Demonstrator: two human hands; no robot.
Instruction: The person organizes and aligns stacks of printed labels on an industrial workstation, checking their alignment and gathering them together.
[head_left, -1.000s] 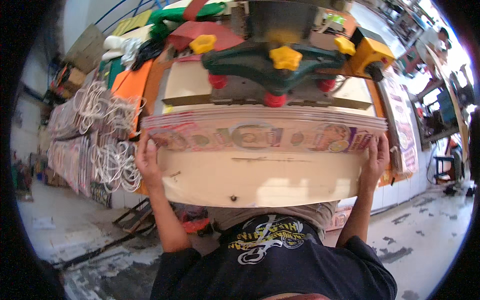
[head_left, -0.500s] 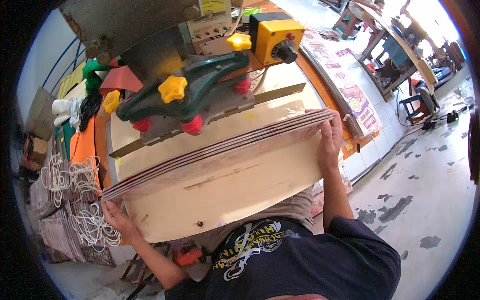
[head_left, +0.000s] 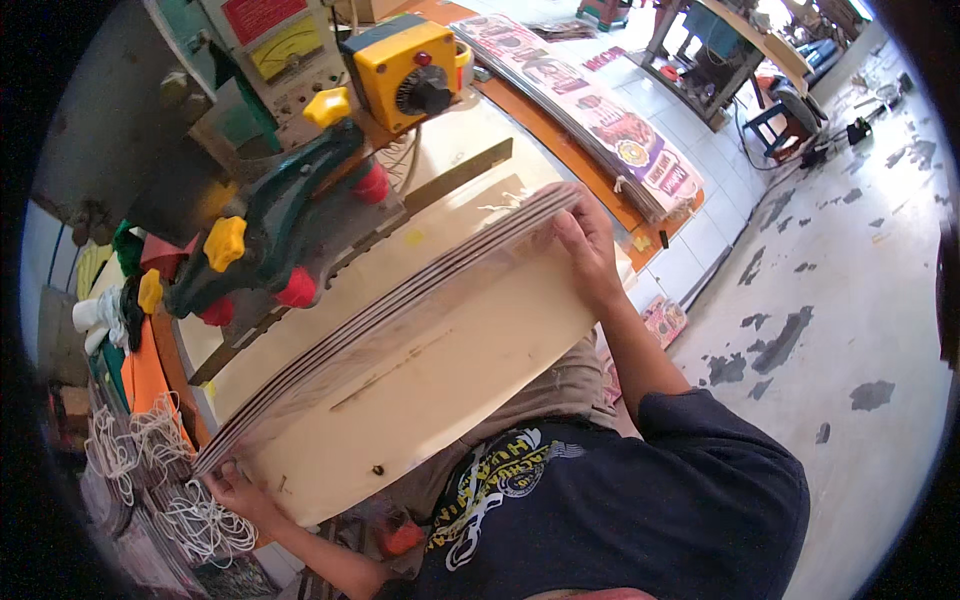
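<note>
— Starting at the fingers [head_left: 588, 212]: how closed?
— On the right hand [head_left: 592, 250], curled snugly round one end of the stack [head_left: 400, 293], with the thumb laid against the side toward the body. On the left hand [head_left: 236, 492], bent in against the opposite end, at its lower side; cannot tell how firmly. Gripped at both ends, then, with nearly the whole length in between.
— Looking like what?
— Like long, narrow, flat pieces pressed together, striped dark and pale along the layered edges. Pinkish-beige and glossy on the near face, too blurred there to make out any pattern.
— Pointing which way?
— Lengthwise from the left side of the counter [head_left: 590, 182] to the right, roughly parallel to the near edge. Tilted, with layered edges uppermost. Above the cream board [head_left: 470, 350]; cannot tell whether touching it.
— And farther out?
— Toward the counter's far edge, a green bracket [head_left: 275, 210] with yellow knobs and red feet. Behind that, to the right, a yellow box [head_left: 405, 75] with a black dial. Along the right edge, lying flat, a printed bundle [head_left: 610, 120]. By the near left corner, looped white cord [head_left: 200, 525] on more bundles.
</note>
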